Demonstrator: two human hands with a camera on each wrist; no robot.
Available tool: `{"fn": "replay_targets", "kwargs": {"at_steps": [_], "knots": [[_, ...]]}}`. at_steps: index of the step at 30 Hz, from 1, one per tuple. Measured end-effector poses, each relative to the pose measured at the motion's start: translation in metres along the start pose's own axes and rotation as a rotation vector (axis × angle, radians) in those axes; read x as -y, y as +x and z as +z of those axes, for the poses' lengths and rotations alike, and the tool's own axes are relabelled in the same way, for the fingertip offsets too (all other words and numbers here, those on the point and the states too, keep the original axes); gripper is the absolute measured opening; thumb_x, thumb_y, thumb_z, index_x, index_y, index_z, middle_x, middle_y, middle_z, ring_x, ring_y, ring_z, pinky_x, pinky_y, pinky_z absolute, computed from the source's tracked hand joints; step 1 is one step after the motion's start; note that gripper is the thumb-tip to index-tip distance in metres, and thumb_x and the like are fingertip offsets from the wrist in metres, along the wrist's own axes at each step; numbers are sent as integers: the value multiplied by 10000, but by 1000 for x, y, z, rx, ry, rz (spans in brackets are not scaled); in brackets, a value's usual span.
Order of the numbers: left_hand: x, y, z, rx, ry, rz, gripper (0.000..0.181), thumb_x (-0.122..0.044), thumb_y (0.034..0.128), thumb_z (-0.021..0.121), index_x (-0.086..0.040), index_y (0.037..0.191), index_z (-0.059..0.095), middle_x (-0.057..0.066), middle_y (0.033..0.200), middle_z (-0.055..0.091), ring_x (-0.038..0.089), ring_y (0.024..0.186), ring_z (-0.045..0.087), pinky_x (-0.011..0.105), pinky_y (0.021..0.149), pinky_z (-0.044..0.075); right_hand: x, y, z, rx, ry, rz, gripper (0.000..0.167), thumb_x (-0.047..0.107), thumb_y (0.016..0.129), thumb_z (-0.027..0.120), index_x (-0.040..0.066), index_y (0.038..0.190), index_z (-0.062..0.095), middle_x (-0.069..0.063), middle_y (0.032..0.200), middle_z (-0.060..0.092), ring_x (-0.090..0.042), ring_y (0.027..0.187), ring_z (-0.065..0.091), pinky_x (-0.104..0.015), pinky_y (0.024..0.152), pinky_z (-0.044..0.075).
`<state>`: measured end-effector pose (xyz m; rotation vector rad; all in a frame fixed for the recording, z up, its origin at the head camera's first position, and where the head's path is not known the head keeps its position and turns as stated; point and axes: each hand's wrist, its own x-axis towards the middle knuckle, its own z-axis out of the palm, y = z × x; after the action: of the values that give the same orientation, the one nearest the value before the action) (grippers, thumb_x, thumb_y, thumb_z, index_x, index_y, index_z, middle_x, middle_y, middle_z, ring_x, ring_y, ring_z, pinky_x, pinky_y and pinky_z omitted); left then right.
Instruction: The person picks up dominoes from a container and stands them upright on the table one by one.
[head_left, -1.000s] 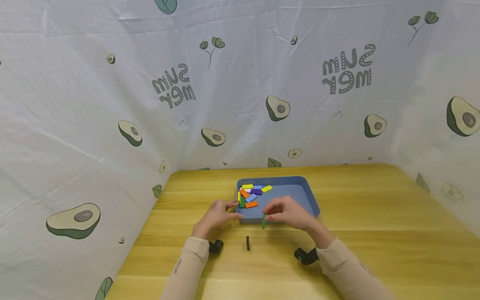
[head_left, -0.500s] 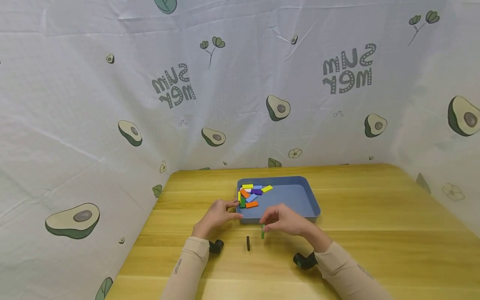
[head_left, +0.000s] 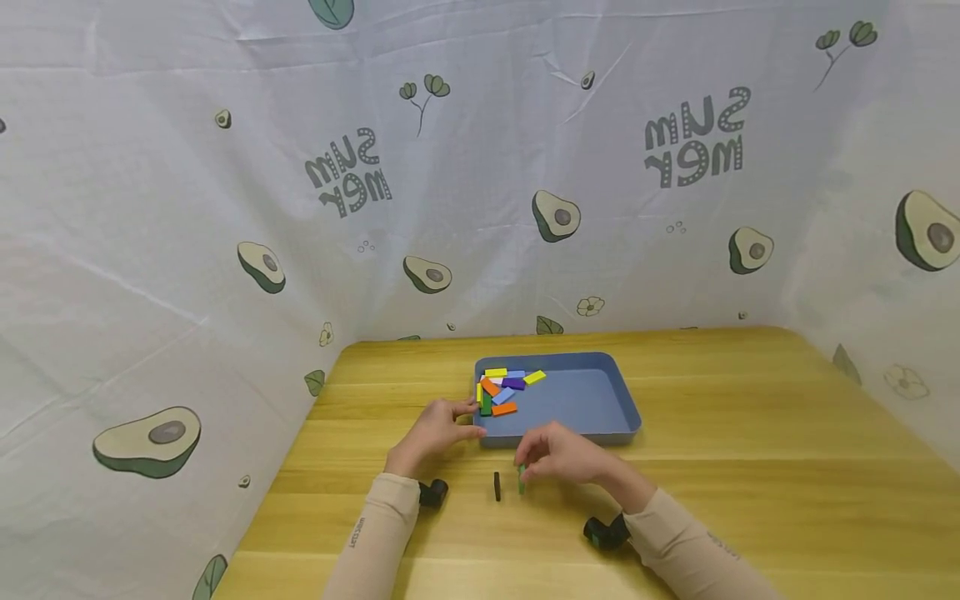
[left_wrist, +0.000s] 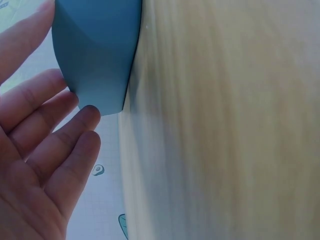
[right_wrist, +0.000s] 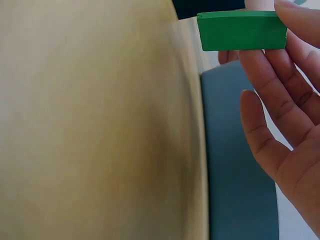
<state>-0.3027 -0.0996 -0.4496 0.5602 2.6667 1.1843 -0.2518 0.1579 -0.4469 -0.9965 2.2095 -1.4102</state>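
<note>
Blocks (head_left: 503, 396) are mostly lying in the tray (head_left: 588, 400) my left hand (head_left: 437, 428) is loosely touching; one black block (head_left: 497, 486) is out, right hand (head_left: 562, 454) pinching a green block (right_wrist: 243, 33).

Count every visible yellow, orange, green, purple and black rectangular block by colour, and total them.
Yellow rectangular blocks: 3
Orange rectangular blocks: 2
Green rectangular blocks: 2, one held by the right hand
Purple rectangular block: 1
Black rectangular block: 1
Total: 9

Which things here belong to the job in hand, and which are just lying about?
Likely the job:
green block, pinched by the right hand
black block on the table
blue tray, touched by the left hand
loose blocks inside it

Likely just background:
printed sheet
</note>
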Motion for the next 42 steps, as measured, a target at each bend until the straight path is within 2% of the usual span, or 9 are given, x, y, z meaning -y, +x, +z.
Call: {"fn": "replay_targets", "kwargs": {"at_steps": [2, 4, 6, 8, 13, 21, 27, 34, 42], "knots": [[0, 0, 0, 1, 1, 3, 562, -331, 881, 781, -67, 1354, 629, 70, 1504, 517, 302, 1376, 489, 362, 867, 460, -1, 0, 2, 4, -5, 2, 156, 11, 852, 757, -88, 961, 705, -193, 903, 728, -48, 778, 655, -201, 739, 553], [0, 0, 1, 3, 3, 3, 564, -336, 882, 779, -70, 1356, 628, 68, 1502, 519, 323, 1422, 446, 400, 993, 477, -2, 0, 4, 10, -6, -1, 162, 7, 844, 763, -92, 958, 703, -222, 905, 725, -34, 770, 649, -200, 719, 554], [0, 0, 1, 5, 3, 1, 569, -339, 880, 780, -71, 1358, 626, 69, 1501, 519, 335, 1433, 429, 461, 1097, 446, -3, -1, 5, 18, -8, -1, 159, -1, 843, 760, -93, 958, 700, -233, 907, 723, -27, 766, 649, -202, 702, 553], [-1, 0, 1, 7, 3, 2, 571, -338, 881, 779, -68, 1359, 624, 73, 1501, 519, 341, 1431, 430, 503, 1138, 409, -3, -1, 6, 18, -16, 11, 158, 3, 843, 761, -86, 960, 703, -224, 908, 727, -23, 760, 651, -200, 694, 548], [-2, -1, 0, 2, -4, -1, 568, -333, 885, 774, -64, 1362, 622, 77, 1505, 515, 341, 1431, 429, 513, 1149, 393, -2, 1, 7, 26, -25, 31, 165, 6, 841, 764, -69, 976, 706, -181, 901, 731, -23, 736, 628, -190, 671, 527], [-2, -2, 0, 3, -16, 4, 568, -325, 885, 776, -54, 1359, 620, 77, 1506, 512, 345, 1436, 418, 479, 1100, 436, 0, 0, 7, 42, -16, 67, 173, 14, 849, 758, -58, 992, 693, -32, 846, 702, -49, 700, 568, -186, 637, 484], [-1, -1, 0, -1, -2, 0, 569, -341, 883, 776, -74, 1361, 623, 59, 1506, 512, 339, 1440, 414, 482, 1136, 412, -1, -1, 7, 39, -13, 68, 170, 19, 848, 759, -54, 984, 689, -52, 840, 714, -58, 700, 595, -193, 627, 486], [-1, -1, 0, 2, 8, 8, 568, -337, 883, 776, -72, 1362, 622, 67, 1505, 514, 327, 1424, 440, 402, 977, 453, 0, -1, 7, 28, -26, 62, 177, 38, 849, 766, -43, 985, 687, -44, 850, 709, -59, 702, 581, -197, 638, 491], [-1, -2, 0, 11, -8, 0, 574, -332, 891, 769, -67, 1374, 608, 61, 1521, 494, 329, 1449, 401, 462, 1113, 428, 0, -2, 4, 25, -23, 65, 196, 56, 870, 751, -52, 1015, 674, -124, 930, 708, -94, 788, 606, -215, 729, 521]]}}
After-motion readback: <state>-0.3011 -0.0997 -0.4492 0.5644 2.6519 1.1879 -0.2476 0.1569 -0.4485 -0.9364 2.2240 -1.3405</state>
